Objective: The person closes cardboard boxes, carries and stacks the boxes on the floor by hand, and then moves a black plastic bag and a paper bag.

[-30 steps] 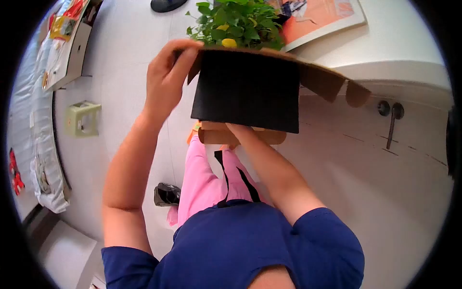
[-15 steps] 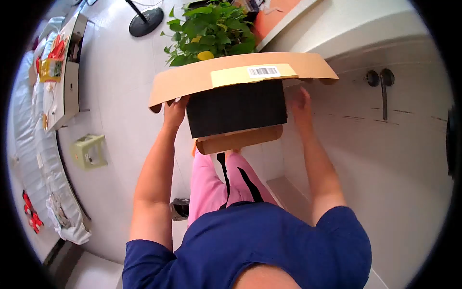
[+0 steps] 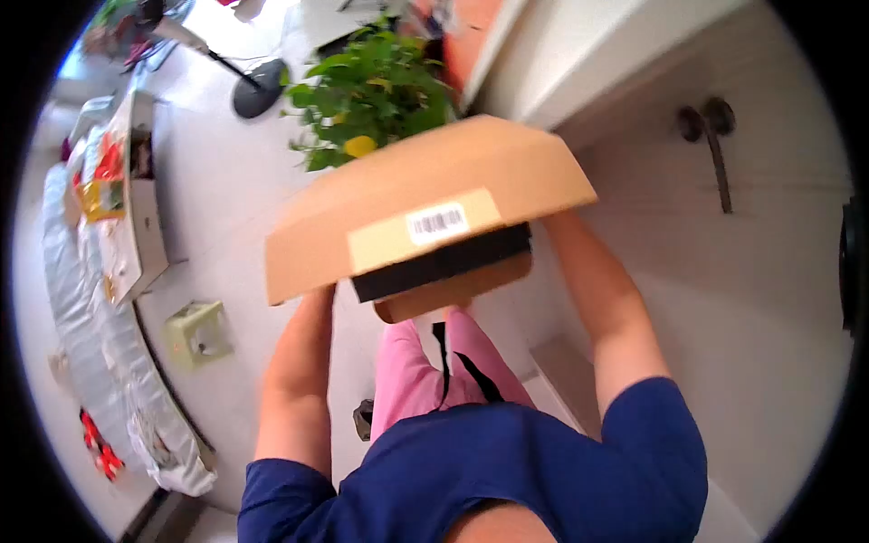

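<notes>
A brown cardboard box is up in front of me at waist height, its wide lid flap tilted toward me. On the flap is a yellow label with a white barcode sticker. Beneath it shows a black panel, and below that a narrow brown cardboard flap. My left wrist meets the box's left side, and the flap covers the hand there. On the other side my right forearm runs up behind the flap's right end. The fingers of both hands are hidden.
A leafy green plant stands just beyond the box. To the right are a pale door and its lever handle. A green stool and a white cabinet are on the left, with a black round stand base farther back.
The lid flap has tipped down toward me, covering more of the black panel and both hands. My right hand, visible beside the box before, is now behind the flap. The view has turned slightly.
</notes>
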Motion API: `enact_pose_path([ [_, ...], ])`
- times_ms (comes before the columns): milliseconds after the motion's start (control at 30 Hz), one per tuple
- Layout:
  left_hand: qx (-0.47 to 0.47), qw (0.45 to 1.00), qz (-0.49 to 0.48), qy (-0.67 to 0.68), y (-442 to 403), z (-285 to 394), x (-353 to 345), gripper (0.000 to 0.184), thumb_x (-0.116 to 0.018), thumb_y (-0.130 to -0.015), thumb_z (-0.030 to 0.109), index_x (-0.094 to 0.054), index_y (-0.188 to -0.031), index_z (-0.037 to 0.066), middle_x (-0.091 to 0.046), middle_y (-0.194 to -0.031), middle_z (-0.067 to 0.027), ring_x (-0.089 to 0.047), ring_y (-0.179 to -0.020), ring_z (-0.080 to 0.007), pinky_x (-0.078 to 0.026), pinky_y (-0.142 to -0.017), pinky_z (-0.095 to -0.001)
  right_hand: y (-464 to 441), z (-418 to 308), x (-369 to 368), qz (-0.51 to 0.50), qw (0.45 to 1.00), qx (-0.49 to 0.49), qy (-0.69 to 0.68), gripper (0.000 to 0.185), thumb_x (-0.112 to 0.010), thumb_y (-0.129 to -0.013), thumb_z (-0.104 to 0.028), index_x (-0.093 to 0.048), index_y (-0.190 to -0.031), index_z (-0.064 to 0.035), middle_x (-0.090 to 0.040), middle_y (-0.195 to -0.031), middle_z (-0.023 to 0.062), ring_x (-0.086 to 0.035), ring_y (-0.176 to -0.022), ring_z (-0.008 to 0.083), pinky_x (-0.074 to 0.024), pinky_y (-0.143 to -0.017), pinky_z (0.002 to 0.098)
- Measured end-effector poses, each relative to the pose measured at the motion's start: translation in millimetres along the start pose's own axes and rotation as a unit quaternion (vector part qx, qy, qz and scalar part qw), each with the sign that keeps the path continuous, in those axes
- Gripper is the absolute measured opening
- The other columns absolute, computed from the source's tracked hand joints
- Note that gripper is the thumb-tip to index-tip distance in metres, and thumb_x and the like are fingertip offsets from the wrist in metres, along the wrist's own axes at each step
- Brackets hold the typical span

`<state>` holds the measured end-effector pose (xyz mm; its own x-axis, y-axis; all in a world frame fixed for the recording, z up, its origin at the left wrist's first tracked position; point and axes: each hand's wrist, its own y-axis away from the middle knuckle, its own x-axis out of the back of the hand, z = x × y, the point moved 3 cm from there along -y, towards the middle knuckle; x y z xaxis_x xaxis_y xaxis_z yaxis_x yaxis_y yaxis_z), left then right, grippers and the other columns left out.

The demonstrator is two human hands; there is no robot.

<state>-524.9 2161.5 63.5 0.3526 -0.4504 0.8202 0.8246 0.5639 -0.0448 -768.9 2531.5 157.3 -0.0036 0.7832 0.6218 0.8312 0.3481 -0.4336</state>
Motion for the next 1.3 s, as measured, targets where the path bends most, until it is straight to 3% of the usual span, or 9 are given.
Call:
enact_pose_path([
  [533, 0.160, 0.963, -0.066, 0.207, 122.9, 40.8, 11.2, 0.051, -0.045, -0.091, 0.038, -0.040, -0.130, 0.006, -0.050, -0.127, -0.0122, -0.052, -0.109, -0.0241, -0.040, -0.092, -0.0320, 137.3, -17.5, 17.3, -0.088, 0.954, -0.254, -0.130, 0.044, -0.063, -0.082, -0.027, -0.051, -0.119, -0.0059, -0.054, -0.118, 0.0140, -0.049, -0.112, 0.0303, -0.0384, -0.093, 0.0424],
  [633, 0.442, 0.664, -0.062, 0.600, 156.6, 56.6, 5.9, 0.052, -0.042, -0.093, 0.035, -0.031, -0.135, 0.007, -0.047, -0.130, -0.0089, -0.047, -0.114, -0.0178, -0.038, -0.095, -0.0290, 170.9, -31.2, 15.4, -0.128, 0.946, -0.270, -0.125, 0.045, -0.063, -0.082, -0.028, -0.051, -0.119, -0.0063, -0.053, -0.119, 0.0140, -0.049, -0.112, 0.0309, -0.0382, -0.093, 0.0431],
  [733, 0.385, 0.609, -0.021, 0.694, 155.6, 75.3, 4.7, 0.046, -0.043, -0.093, 0.029, -0.035, -0.133, 0.006, -0.049, -0.125, -0.0063, -0.045, -0.116, -0.0132, -0.038, -0.095, -0.0270, 194.3, -61.1, 18.1, -0.177, 0.941, -0.273, -0.095, 0.046, -0.064, -0.082, -0.030, -0.051, -0.119, -0.0067, -0.053, -0.119, 0.0140, -0.049, -0.112, 0.0314, -0.0381, -0.093, 0.0437],
  [867, 0.085, 0.967, 0.027, 0.238, 157.9, 63.6, -4.0, 0.041, -0.044, -0.093, 0.026, -0.040, -0.130, 0.009, -0.050, -0.122, -0.0014, -0.045, -0.114, -0.0111, -0.039, -0.094, -0.0257, 200.0, -63.9, 8.7, -0.261, 0.950, -0.145, 0.091, 0.048, -0.063, -0.082, -0.032, -0.049, -0.122, -0.0091, -0.050, -0.123, 0.0130, -0.048, -0.114, 0.0292, -0.0378, -0.094, 0.0442],
  [967, 0.288, 0.796, -0.058, 0.530, 161.1, 74.9, 1.6, 0.043, -0.046, -0.092, 0.027, -0.041, -0.130, 0.010, -0.049, -0.125, -0.0031, -0.044, -0.117, -0.0130, -0.037, -0.097, -0.0267, 200.0, -27.1, -14.6, -0.275, 0.951, -0.068, 0.120, 0.052, -0.063, -0.082, -0.032, -0.045, -0.126, -0.0105, -0.048, -0.126, 0.0112, -0.046, -0.116, 0.0268, -0.0378, -0.095, 0.0426],
  [1067, 0.053, 0.957, 0.083, 0.274, 178.7, 67.1, -15.0, 0.039, -0.045, -0.092, 0.025, -0.042, -0.128, 0.010, -0.050, -0.124, -0.0050, -0.044, -0.119, -0.0162, -0.033, -0.101, -0.0313, 178.1, -22.4, -24.0, -0.307, 0.942, -0.044, 0.126, 0.052, -0.062, -0.084, -0.032, -0.043, -0.127, -0.0105, -0.047, -0.126, 0.0101, -0.046, -0.116, 0.0256, -0.0379, -0.095, 0.0410],
  [1133, 0.418, 0.539, 0.034, 0.731, 193.3, 62.7, -46.5, 0.050, -0.050, -0.091, 0.034, -0.037, -0.133, 0.011, -0.045, -0.132, -0.0073, -0.043, -0.120, -0.0194, -0.039, -0.098, -0.0320, 168.7, -23.4, -25.8, -0.328, 0.935, -0.032, 0.130, 0.052, -0.061, -0.084, -0.032, -0.042, -0.127, -0.0104, -0.047, -0.126, 0.0093, -0.045, -0.116, 0.0248, -0.0380, -0.095, 0.0400],
  [1167, 0.460, 0.487, 0.035, 0.742, 194.6, 66.1, -54.7, 0.049, -0.050, -0.091, 0.034, -0.037, -0.133, 0.011, -0.045, -0.131, -0.0073, -0.043, -0.120, -0.0199, -0.038, -0.098, -0.0330, 165.2, -22.6, -24.1, -0.340, 0.931, -0.030, 0.134, 0.052, -0.061, -0.085, -0.032, -0.042, -0.128, -0.0104, -0.047, -0.126, 0.0090, -0.045, -0.116, 0.0244, -0.0381, -0.095, 0.0395],
  [1300, 0.397, 0.655, -0.013, 0.643, 202.0, 58.4, -68.1, 0.046, -0.048, -0.091, 0.032, -0.039, -0.131, 0.010, -0.046, -0.130, -0.0072, -0.043, -0.119, -0.0222, -0.036, -0.099, -0.0370, 152.8, -20.8, -8.9, -0.377, 0.913, -0.028, 0.157, 0.051, -0.059, -0.086, -0.032, -0.040, -0.129, -0.0104, -0.046, -0.127, 0.0075, -0.045, -0.117, 0.0229, -0.0382, -0.096, 0.0375],
])
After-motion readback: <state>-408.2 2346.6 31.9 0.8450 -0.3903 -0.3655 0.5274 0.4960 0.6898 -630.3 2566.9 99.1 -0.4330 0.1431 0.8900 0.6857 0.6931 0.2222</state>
